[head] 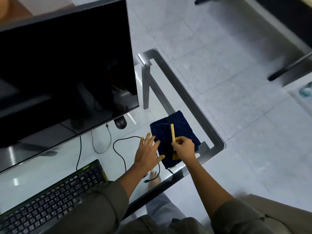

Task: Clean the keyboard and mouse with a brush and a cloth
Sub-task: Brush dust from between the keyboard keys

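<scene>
A dark blue cloth (179, 125) lies near the right corner of the glass desk. My right hand (184, 148) is closed on a brush (172, 132) with a pale wooden handle pointing away from me; its bristle end is hidden behind the hand. My left hand (148, 152) hovers with fingers spread at the cloth's left edge, over a black cable (118, 149). The black keyboard (55, 191) sits at the lower left, partly under my left sleeve. A dark mouse (120, 123) rests just below the monitor's right corner.
A large black monitor (64, 68) fills the upper left and hides the desk behind it. The glass desk's metal frame (194, 98) runs along the right edge. Loose cables lie between monitor and keyboard. Tiled floor and chair legs (287, 68) show to the right.
</scene>
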`<control>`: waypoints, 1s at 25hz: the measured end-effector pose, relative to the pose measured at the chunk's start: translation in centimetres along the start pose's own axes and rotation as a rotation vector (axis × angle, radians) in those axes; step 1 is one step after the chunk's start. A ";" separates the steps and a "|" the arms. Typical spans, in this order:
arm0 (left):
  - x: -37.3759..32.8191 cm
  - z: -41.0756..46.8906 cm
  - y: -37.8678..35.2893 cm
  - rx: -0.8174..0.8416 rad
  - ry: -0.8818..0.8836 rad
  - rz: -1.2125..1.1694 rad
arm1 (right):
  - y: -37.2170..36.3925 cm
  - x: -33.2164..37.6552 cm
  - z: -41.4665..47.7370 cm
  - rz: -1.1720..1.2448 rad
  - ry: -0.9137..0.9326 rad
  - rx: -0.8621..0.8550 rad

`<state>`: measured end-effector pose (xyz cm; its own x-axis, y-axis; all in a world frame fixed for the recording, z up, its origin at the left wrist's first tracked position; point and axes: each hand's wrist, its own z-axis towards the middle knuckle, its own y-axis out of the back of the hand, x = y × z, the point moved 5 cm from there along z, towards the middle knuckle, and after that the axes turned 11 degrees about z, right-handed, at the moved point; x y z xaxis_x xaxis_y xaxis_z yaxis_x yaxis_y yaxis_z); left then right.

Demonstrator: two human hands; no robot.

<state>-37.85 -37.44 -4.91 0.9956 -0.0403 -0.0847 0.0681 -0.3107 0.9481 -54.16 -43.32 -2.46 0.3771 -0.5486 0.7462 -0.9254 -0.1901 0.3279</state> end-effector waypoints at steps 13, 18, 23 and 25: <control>25.7 -25.7 0.2 -0.403 0.416 -0.380 | -23.1 7.2 -18.3 0.077 0.441 0.463; 33.6 -39.5 -4.8 -0.393 0.729 -0.514 | -36.6 4.7 -26.4 -0.130 0.488 0.716; 36.0 -47.4 -10.4 -0.293 0.872 -0.621 | -44.3 3.0 -31.9 -0.223 0.477 0.857; 35.9 -48.1 -12.1 -0.246 0.839 -0.602 | -45.8 2.8 -32.4 -0.275 0.498 0.867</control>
<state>0.18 10.57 -4.68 0.5125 0.7537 -0.4115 0.4825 0.1436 0.8640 -9.49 -9.77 3.34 0.3705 -0.0365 0.9281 -0.4404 -0.8867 0.1410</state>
